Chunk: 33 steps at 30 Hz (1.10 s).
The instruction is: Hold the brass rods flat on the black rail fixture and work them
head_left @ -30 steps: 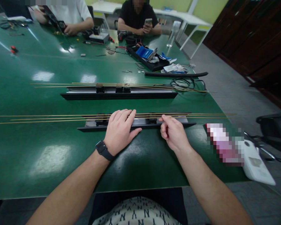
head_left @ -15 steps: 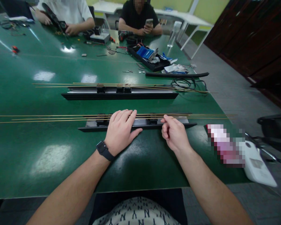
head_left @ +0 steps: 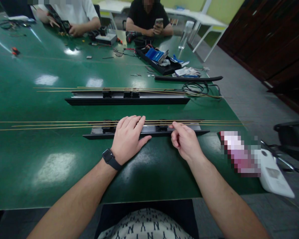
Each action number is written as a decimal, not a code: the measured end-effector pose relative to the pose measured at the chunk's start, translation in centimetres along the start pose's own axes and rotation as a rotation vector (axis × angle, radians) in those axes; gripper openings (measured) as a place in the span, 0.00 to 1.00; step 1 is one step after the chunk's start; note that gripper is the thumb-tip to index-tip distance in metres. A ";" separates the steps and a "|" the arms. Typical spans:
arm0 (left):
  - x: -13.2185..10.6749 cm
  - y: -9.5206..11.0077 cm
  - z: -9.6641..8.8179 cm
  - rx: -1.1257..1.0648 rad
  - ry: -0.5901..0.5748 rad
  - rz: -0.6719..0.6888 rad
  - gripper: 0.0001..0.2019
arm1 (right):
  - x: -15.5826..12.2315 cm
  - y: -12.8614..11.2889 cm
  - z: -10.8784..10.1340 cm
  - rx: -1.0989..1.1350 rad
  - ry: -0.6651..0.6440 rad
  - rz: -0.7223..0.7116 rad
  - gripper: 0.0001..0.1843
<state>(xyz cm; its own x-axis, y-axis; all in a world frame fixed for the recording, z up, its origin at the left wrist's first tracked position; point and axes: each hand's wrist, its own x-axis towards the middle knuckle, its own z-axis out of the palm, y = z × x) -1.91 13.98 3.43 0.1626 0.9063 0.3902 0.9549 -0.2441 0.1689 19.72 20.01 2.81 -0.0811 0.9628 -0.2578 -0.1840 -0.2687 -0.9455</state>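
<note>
Three thin rods (head_left: 154, 122) lie over the near rail (head_left: 154, 134), flat-fingered left hand (head_left: 129, 136) atop; curled right hand (head_left: 185, 139), pinch unconfirmed, has shifted slightly leftward, suggesting fine adjustment.

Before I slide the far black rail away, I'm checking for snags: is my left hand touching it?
Apart. The head view shows it: a strip of bare green tabletop lies between your left hand and the far black rail.

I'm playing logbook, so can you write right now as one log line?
left hand: palm down across near rail and golden rods | right hand: at golden rods, grip unclear | far rail: beyond
</note>
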 end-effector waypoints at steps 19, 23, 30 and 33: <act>0.0 0.0 -0.1 -0.002 -0.009 -0.002 0.31 | 0.0 0.1 0.2 0.062 0.048 -0.024 0.16; 0.1 0.0 -0.1 -0.013 -0.004 0.002 0.31 | 0.0 0.3 0.1 0.071 0.062 -0.018 0.15; 0.0 0.0 0.0 -0.024 0.004 -0.002 0.31 | 0.2 0.2 0.0 0.042 0.067 -0.015 0.17; 0.0 0.0 -0.1 -0.008 -0.001 0.003 0.31 | 0.0 0.0 0.0 0.029 0.059 -0.001 0.18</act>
<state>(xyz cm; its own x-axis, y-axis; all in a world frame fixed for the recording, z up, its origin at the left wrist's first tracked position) -1.90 13.97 3.57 0.1662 0.9058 0.3897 0.9524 -0.2499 0.1745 19.66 20.04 2.76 -0.0236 0.9629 -0.2688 -0.2124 -0.2676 -0.9398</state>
